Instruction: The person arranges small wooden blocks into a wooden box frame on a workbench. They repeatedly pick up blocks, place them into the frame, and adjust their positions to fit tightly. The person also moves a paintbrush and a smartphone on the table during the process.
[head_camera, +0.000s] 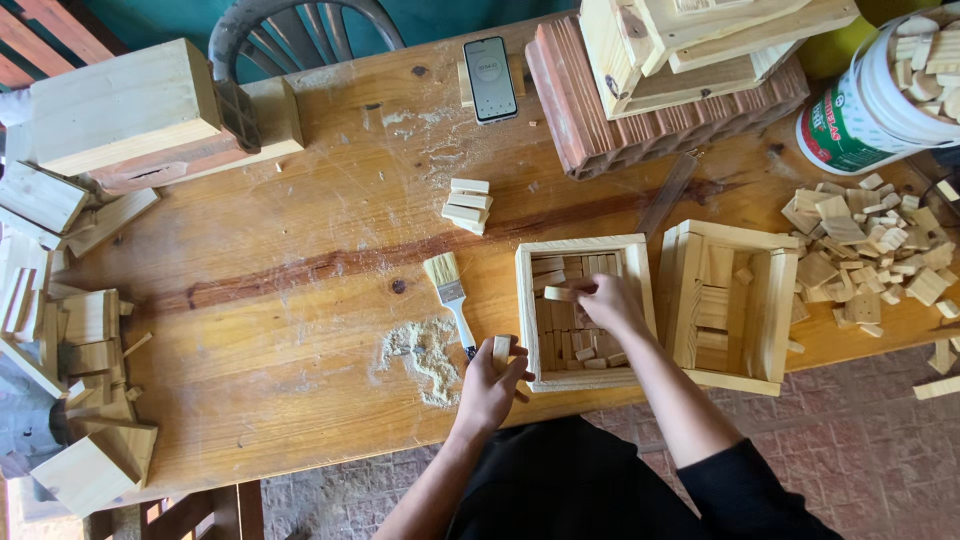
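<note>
Right hand (605, 300) pinching a block (557, 293) inside the tray (523, 300); left hand (490, 385) gripping another block (501, 351) upright nearby, brush (448, 287) left.

Lit phone screen (491, 77); green-labelled white bucket (880, 105).

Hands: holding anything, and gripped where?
Left hand pinches a small wood block by its lower end. Right hand, inside the square wooden frame, holds another block at one end.

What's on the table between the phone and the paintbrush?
In the head view, a small stack of wood blocks sits between the phone and the brush, amid scattered sawdust.
</note>
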